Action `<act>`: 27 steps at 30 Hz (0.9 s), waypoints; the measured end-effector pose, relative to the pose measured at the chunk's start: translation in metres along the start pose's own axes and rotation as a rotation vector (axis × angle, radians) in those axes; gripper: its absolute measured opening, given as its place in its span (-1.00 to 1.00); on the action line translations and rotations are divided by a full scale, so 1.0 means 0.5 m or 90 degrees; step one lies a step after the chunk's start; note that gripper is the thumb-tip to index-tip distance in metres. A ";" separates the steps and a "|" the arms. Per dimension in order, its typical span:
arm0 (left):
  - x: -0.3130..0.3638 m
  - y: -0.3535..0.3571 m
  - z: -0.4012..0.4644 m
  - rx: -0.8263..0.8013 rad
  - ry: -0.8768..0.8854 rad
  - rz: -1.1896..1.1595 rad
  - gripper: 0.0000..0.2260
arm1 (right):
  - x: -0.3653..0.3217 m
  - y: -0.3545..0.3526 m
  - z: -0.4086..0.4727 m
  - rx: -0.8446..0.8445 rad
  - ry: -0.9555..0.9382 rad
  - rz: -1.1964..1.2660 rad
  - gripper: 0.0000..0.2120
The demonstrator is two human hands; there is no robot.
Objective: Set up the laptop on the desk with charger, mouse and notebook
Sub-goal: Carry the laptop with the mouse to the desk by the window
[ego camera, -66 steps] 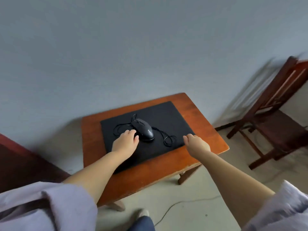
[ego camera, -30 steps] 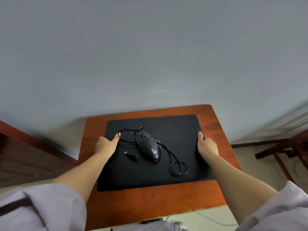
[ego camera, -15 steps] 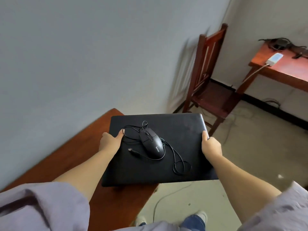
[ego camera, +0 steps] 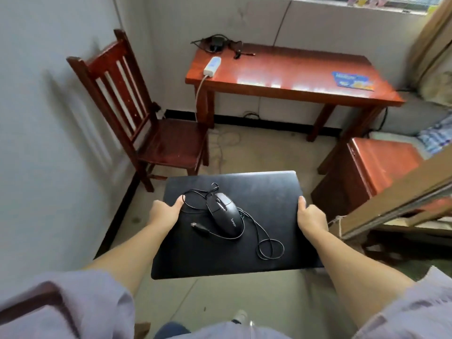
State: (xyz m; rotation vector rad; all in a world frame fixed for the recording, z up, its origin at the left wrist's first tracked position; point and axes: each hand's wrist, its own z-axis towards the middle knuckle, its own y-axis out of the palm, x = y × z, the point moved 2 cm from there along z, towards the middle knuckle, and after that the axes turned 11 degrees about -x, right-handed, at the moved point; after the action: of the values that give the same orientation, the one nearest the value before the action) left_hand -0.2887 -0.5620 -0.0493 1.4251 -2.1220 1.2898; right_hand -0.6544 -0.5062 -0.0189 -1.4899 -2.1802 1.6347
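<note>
Above the floor, left hand (ego camera: 164,212) and right hand (ego camera: 310,216) clamp the closed laptop's (ego camera: 266,192) edges, mouse (ego camera: 225,214) on top.

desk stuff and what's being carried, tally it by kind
laptop: 1
mouse: 1
charger: 1
power strip: 1
notebook: 1
total: 5

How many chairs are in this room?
1 that I can see: a red-brown wooden chair with a slatted back, against the left wall, left of the desk. The frame cuts off the room's edges, so others may be hidden.
</note>
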 end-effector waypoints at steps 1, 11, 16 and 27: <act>0.035 0.032 0.013 -0.011 0.006 0.008 -0.32 | 0.010 -0.027 0.028 0.010 0.012 0.004 -0.35; 0.355 0.200 0.234 -0.050 0.051 0.089 -0.26 | -0.016 -0.138 0.332 0.013 0.076 0.052 -0.35; 0.568 0.262 0.405 -0.081 0.080 0.111 -0.24 | -0.113 -0.198 0.535 0.031 0.109 0.077 -0.35; 1.043 0.412 0.699 -0.114 0.139 0.144 -0.21 | -0.296 -0.397 0.974 0.077 0.145 0.089 -0.33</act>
State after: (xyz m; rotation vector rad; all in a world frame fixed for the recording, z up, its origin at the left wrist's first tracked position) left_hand -0.6288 -1.1274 -0.0173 0.9494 -2.2296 1.2311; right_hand -0.9628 -0.9570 -0.0146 -1.7300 -1.8649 1.5160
